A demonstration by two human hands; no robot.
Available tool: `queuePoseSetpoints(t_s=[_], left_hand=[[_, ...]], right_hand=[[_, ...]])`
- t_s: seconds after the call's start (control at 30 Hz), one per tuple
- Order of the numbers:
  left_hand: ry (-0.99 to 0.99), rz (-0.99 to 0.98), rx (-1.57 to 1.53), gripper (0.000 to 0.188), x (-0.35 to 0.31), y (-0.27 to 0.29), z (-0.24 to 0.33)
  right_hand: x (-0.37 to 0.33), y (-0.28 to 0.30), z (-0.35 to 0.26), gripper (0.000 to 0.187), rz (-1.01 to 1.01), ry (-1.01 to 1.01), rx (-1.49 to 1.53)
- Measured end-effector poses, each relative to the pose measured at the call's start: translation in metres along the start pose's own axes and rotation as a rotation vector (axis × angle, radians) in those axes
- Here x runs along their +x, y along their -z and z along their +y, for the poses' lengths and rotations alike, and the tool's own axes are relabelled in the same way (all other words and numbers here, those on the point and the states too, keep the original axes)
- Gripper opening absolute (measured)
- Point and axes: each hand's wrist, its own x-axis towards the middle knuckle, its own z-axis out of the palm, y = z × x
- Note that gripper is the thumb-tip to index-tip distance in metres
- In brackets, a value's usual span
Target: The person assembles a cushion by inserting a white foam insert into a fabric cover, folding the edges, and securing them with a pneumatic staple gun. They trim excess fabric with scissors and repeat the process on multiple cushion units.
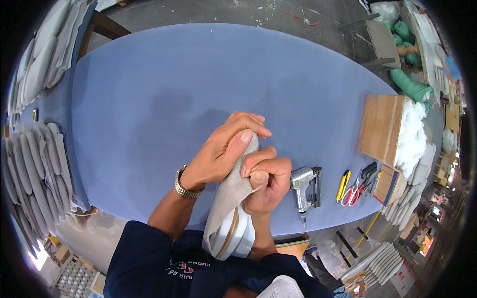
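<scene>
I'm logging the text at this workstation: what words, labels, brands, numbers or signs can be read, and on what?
Dark shirt: pale lettering around a red-and-white emblem; wording not copied here.
Silver staple gun: any marking too small to read.
Yellow cutter: nothing legible.
</scene>
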Motion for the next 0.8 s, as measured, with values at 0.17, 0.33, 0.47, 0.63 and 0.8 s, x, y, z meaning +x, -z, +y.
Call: queuePoseSetpoints(t_s=[0.17, 0.33, 0.47, 0.63, 0.8], left_hand=[[0.049, -0.013, 0.036, 0.039, -0.002, 0.000, 0.003], [0.068, 0.027, 0.056, 0.037, -0.001, -0.018, 0.012], [0.006, -0.049, 0.083, 0.033, 0.006, -0.017, 0.009], [-0.009, -0.053, 0.153, 0.029, 0.007, -0.019, 0.010], [0.058, -0.046, 0.166, 0.034, 0.000, -0.017, 0.012]], right_hand=[[-0.002, 0.006, -0.001, 0.021, -0.067, 0.042, -0.147], [-0.007, 0.021, -0.006, 0.020, -0.073, 0.043, -0.167], [-0.004, 0.028, -0.007, 0.020, -0.069, 0.006, -0.117], [-0.010, 0.066, -0.009, 0.016, -0.129, -0.012, -0.043], [-0.063, 0.195, -0.014, 0.042, 0.133, -0.300, -0.718]])
